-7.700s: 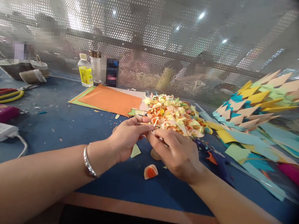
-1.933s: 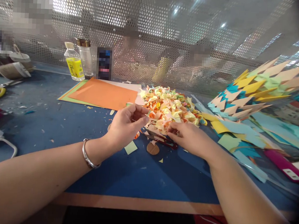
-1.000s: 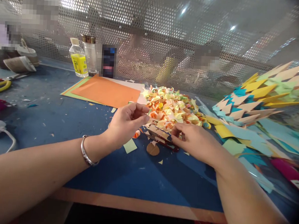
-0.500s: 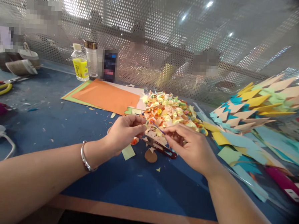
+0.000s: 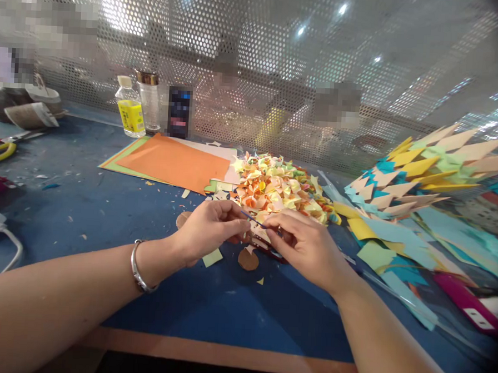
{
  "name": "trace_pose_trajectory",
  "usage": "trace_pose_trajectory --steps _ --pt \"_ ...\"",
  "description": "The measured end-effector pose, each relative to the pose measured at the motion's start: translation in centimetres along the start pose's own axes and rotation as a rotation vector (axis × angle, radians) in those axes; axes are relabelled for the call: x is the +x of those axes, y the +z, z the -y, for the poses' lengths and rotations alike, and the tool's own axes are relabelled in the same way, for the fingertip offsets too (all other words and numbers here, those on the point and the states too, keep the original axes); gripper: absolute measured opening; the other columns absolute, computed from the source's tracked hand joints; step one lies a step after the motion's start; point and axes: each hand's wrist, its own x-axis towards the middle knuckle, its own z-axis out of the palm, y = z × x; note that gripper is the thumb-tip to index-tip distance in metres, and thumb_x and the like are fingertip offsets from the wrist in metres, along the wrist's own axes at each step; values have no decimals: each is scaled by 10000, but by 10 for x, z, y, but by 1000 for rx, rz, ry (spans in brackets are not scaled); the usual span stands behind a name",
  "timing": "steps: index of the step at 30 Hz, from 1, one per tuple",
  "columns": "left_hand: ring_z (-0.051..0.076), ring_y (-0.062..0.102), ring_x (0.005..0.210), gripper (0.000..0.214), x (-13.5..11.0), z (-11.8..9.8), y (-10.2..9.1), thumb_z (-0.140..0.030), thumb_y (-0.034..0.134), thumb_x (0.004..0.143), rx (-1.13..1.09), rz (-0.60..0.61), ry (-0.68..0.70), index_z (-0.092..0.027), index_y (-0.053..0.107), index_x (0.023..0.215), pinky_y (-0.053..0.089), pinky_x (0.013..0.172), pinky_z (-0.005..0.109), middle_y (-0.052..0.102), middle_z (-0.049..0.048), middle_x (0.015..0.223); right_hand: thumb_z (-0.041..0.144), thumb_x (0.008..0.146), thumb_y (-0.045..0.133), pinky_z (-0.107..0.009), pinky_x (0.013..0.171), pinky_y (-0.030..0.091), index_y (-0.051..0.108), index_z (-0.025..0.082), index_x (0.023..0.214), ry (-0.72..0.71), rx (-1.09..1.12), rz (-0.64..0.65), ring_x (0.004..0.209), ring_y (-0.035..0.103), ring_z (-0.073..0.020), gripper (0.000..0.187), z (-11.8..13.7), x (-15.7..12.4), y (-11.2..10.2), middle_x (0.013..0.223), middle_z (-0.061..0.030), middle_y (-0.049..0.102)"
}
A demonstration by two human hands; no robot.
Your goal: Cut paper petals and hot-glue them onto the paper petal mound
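A thin dark blue stick (image 5: 254, 219) slants between my two hands. My right hand (image 5: 310, 248) is closed in a pinch on its near end. The stick's other end reaches the fingertips of my left hand (image 5: 209, 229), which is closed too; whatever lies between those fingers is hidden. Right behind my hands rises a heap of small folded paper pieces (image 5: 280, 185) in orange, cream, yellow and green. Beneath my fingers a dark red object is mostly covered. A round brown disc (image 5: 248, 259) and a pale green paper square (image 5: 212, 257) lie just in front.
Orange paper sheets (image 5: 175, 163) lie behind my left hand. A yellow-labelled bottle (image 5: 131, 111), a glass tumbler (image 5: 150, 103) and a phone (image 5: 179, 111) stand by the perforated screen. Scissors (image 5: 0, 152) are far left. At right are a spiky paper model (image 5: 404, 172), paper strips and a magenta power strip (image 5: 466, 303).
My hands have come closer together and slightly lower. The blue stick's far end now meets my left fingertips. The view has shifted slightly.
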Motion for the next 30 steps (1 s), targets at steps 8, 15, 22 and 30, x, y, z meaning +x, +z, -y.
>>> trace_pose_trajectory --steps 8,15,22,30 --pt "93 644 558 365 0 -5 0 -496 669 786 13 -70 -86 -145 642 687 496 551 190 710 45 649 183 923 530 -305 699 476 617 181 894 -7 63 41 788 595 -163 91 7 -3 2 858 -49 632" --pt "92 626 556 281 -1 -3 -2 -402 728 729 83 -81 -79 -140 649 667 508 560 204 708 50 651 157 905 539 -315 720 472 620 183 910 -30 34 24 812 596 -170 85 9 -3 4 880 -49 630" --pt "94 654 620 168 -2 -8 -4 -283 704 775 1 -3 -93 -126 678 722 527 624 209 730 57 708 175 889 564 -317 694 468 623 190 894 -25 53 -1 781 583 -171 61 8 -5 3 858 -48 617" --pt "88 609 574 95 4 -7 -12 -193 726 728 25 89 -10 -111 705 770 512 620 228 705 34 671 204 902 575 -318 689 457 638 207 906 -1 87 37 775 569 -176 63 8 -4 0 827 -41 614"
